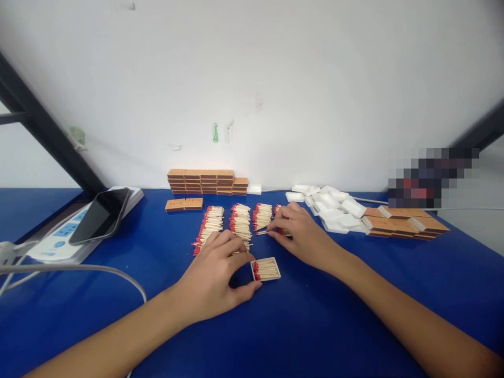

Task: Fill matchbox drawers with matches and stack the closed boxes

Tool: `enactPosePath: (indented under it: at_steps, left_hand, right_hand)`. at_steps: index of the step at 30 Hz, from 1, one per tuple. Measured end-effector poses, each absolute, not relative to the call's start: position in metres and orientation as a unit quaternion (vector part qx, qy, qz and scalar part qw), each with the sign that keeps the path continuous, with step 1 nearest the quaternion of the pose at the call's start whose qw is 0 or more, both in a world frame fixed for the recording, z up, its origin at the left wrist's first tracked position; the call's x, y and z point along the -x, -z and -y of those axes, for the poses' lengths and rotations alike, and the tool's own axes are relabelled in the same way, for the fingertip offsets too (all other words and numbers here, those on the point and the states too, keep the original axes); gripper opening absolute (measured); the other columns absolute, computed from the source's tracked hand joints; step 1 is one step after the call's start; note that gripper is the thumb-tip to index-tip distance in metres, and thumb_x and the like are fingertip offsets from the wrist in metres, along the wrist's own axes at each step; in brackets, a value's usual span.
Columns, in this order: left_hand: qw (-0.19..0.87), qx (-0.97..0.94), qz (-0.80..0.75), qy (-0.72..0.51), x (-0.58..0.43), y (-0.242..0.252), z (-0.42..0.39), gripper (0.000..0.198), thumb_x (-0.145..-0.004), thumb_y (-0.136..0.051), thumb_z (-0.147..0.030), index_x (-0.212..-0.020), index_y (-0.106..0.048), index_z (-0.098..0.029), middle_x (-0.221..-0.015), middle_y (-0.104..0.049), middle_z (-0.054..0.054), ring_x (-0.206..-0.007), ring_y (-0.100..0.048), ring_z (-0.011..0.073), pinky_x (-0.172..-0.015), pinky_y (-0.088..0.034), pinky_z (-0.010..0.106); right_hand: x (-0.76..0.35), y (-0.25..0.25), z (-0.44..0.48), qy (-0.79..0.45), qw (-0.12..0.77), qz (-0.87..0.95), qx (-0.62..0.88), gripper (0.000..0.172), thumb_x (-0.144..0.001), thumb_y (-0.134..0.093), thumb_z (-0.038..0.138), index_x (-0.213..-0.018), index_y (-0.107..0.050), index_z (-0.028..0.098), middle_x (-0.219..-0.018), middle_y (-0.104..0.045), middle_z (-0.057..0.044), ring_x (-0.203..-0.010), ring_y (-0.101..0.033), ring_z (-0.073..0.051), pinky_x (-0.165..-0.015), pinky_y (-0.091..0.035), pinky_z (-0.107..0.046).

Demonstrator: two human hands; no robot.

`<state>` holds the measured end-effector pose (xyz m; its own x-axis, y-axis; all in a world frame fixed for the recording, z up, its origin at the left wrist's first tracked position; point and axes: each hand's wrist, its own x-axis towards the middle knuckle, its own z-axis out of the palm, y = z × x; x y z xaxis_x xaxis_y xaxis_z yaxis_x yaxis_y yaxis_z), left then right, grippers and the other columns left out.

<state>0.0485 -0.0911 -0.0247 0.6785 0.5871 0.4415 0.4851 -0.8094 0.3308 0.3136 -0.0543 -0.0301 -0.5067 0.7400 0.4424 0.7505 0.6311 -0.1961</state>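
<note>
Your left hand (pixel 220 268) steadies a small white tray (pixel 270 279) flat on the blue surface (pixel 307 325) in front of you, its grip around the left end, thumb at the near corner, a finger at the far one. Red-headed matches fill the tray, heads to the left. Behind it, your right hand (pixel 297 228) is at the match piles (pixel 240 220); its grip seems to pinch a match (pixel 262 232), though your fingers hide that end. The step in hand looks like picking out matches for the tray; the next move likely calls for a light pinch, heads kept aligned. Orange matchboxes (pixel 208 184) stand stacked by the wall (pixel 315 94); two boxes (pixel 175 205) before them bear red characters too small to read. Blue labels on the power strip (pixel 53 249), left, are illegible too.
</note>
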Motion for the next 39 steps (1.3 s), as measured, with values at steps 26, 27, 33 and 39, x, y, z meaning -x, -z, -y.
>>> enactPosePath:
  at_steps: [26, 27, 33, 39]
  left_hand:
    - [0.033, -0.880, -0.342, -0.327, -0.046, 0.021, 0.086, 0.030, -0.089, -0.081, -0.037, -0.114, -0.076, -0.021, -0.098, -0.072, 0.006, -0.098, -0.060, 0.0260, -0.089, -0.046, 0.045]
    - [0.033, -0.880, -0.342, -0.327, -0.046, 0.021, 0.086, 0.030, -0.089, -0.081, -0.037, -0.114, -0.076, -0.022, -0.099, -0.072, 0.006, -0.098, -0.060, 0.0262, -0.089, -0.046, 0.046]
    - [0.039, -0.883, -0.326, -0.335, -0.046, 0.020, 0.086, 0.030, -0.089, -0.082, -0.036, -0.114, -0.076, -0.021, -0.099, -0.072, 0.006, -0.098, -0.061, 0.0256, -0.090, -0.046, 0.044]
    - [0.018, -0.877, -0.320, -0.358, -0.044, 0.020, 0.084, 0.028, -0.091, -0.080, -0.037, -0.113, -0.076, -0.019, -0.099, -0.073, 0.006, -0.099, -0.061, 0.0252, -0.091, -0.044, 0.043]
  right_hand:
    - [-0.312, 0.019, 0.061, 0.051, 0.221, 0.866, 0.446, 0.016, -0.105, -0.053, 0.021, -0.092, -0.062, 0.020, -0.097, -0.063, -0.009, -0.095, -0.049, -0.027, -0.084, -0.042, -0.041]
    - [-0.313, 0.018, 0.061, 0.053, 0.226, 0.865, 0.445, 0.016, -0.106, -0.052, 0.021, -0.092, -0.061, 0.020, -0.097, -0.063, -0.009, -0.095, -0.049, -0.027, -0.083, -0.042, -0.042]
    - [-0.316, 0.016, 0.062, 0.058, 0.248, 0.858, 0.445, 0.017, -0.105, -0.051, 0.020, -0.092, -0.062, 0.021, -0.099, -0.064, -0.010, -0.095, -0.050, -0.027, -0.083, -0.043, -0.043]
    - [-0.319, 0.018, 0.059, 0.059, 0.255, 0.856, 0.446, 0.016, -0.105, -0.051, 0.023, -0.094, -0.063, 0.022, -0.098, -0.064, -0.010, -0.094, -0.051, -0.027, -0.085, -0.042, -0.043]
